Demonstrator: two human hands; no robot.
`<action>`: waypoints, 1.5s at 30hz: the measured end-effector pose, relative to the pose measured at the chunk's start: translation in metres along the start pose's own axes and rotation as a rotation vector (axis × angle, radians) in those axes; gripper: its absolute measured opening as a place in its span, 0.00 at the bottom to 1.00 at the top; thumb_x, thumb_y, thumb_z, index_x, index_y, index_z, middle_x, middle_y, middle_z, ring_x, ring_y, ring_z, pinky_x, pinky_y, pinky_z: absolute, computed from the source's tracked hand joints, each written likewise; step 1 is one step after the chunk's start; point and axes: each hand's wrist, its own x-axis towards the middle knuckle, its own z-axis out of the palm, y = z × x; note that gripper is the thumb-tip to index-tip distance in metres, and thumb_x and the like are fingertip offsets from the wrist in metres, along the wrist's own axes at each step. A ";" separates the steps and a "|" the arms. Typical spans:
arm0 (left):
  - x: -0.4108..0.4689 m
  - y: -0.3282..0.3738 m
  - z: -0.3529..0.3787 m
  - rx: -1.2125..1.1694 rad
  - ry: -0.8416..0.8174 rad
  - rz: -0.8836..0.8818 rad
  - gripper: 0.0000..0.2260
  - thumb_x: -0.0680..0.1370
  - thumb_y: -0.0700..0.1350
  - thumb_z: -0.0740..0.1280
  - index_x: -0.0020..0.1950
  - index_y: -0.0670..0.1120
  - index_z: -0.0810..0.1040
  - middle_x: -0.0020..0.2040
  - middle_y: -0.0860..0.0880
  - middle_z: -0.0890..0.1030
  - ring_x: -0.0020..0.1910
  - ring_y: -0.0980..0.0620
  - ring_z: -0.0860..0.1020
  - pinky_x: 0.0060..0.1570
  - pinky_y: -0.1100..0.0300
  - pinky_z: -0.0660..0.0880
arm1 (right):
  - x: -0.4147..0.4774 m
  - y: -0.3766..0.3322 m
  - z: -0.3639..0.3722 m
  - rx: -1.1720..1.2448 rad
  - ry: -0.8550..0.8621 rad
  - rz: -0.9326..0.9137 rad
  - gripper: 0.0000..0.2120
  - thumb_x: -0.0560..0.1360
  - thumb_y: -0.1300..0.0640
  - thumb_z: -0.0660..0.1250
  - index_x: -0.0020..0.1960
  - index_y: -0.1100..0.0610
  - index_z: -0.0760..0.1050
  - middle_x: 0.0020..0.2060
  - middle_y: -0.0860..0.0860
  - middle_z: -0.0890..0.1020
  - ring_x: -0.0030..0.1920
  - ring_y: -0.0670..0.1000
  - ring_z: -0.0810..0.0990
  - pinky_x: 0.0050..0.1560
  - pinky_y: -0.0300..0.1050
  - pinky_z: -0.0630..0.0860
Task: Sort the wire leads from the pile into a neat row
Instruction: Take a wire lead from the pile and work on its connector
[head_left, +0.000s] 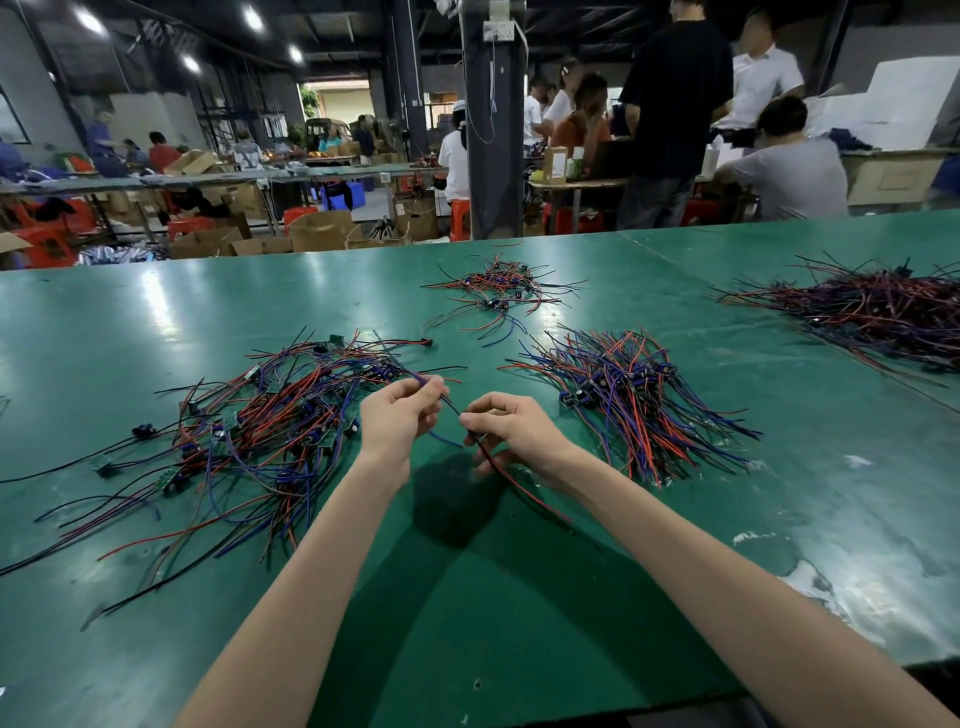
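Wire lead (530, 496): one, red and black with a blue strand, held above the desk (467, 597) between both hands. Its tail trails down onto the green surface below the right hand.

Left hand (397, 415): fingers curled, thumb and forefinger pinching the upper end of the lead.

Right hand (511, 426): fingers curled round the lead just beside the left hand, clamped on it lower down.

Loose pile (270, 431): to the left of the hands, a tangle of red, blue and black leads. Small green circuit boards and black connectors are mixed through it, and stray ends fan toward the near edge.

Sorted row (634, 400): to the right of the hands, leads lying side by side in roughly one direction, connectors grouped toward the far end.

Small heap (498, 291): farther back, centre, a thin scatter of the same leads.

Large heap (872, 312): far right on the desk, dense and dark.

Cardboard boxes (322, 231): several on the floor beyond the desk, flaps open; contents cannot be made out.

Blue crates (343, 195): under a far bench; contents not visible.

Red stools (460, 218): among the boxes.

Pillar (493, 130): dark, beyond the desk's far edge.

Other people (675, 104): seated and standing at benches behind.
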 end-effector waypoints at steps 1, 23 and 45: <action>0.001 0.002 0.000 -0.010 0.004 -0.004 0.05 0.75 0.37 0.69 0.39 0.41 0.79 0.29 0.52 0.79 0.28 0.59 0.72 0.31 0.69 0.72 | 0.001 0.000 -0.001 0.019 0.014 -0.004 0.03 0.75 0.62 0.69 0.44 0.59 0.76 0.34 0.56 0.79 0.26 0.49 0.77 0.26 0.43 0.78; 0.017 0.036 -0.014 0.810 -0.599 -0.171 0.09 0.77 0.37 0.66 0.48 0.30 0.80 0.33 0.43 0.78 0.25 0.54 0.70 0.26 0.67 0.70 | 0.002 0.008 0.002 0.397 0.014 0.081 0.10 0.71 0.76 0.66 0.45 0.64 0.73 0.38 0.59 0.78 0.30 0.49 0.81 0.32 0.41 0.81; 0.120 0.102 0.052 0.551 -0.342 -0.305 0.14 0.72 0.40 0.70 0.55 0.37 0.74 0.47 0.43 0.76 0.39 0.52 0.78 0.35 0.63 0.78 | 0.006 0.008 -0.005 0.804 0.124 0.126 0.31 0.80 0.38 0.51 0.52 0.67 0.73 0.43 0.66 0.80 0.37 0.59 0.81 0.40 0.51 0.83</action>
